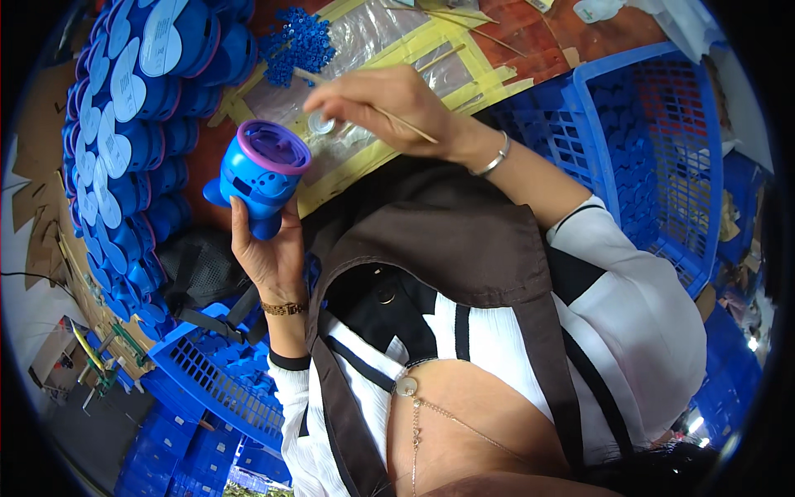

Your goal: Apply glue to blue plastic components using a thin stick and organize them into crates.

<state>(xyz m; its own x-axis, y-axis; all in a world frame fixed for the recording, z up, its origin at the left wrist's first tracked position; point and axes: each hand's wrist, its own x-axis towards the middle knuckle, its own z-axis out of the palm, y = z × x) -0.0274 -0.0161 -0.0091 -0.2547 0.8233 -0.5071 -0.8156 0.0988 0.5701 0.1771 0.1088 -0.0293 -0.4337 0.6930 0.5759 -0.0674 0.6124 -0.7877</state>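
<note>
1. The blue toy housing (258,174) is smooth, slightly glossy plastic with a purple plastic rim.
2. The thin stick (406,124) looks like bare matt wood.
3. The worktop (538,37) is reddish, covered by shiny clear film (377,37) edged with matt yellow paper tape.
4. The blue crate (654,124) is moulded lattice plastic.

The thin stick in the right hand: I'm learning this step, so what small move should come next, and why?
Probably carry the stick tip over to the blue toy: the right hand has it at a small clear dish, and the left hand holds the toy's purple-rimmed opening upward.

Stacked blue toy shells (124,108) along left; heap of small blue pieces (300,41) on plastic sheet; blue crate (654,141) right.
</note>
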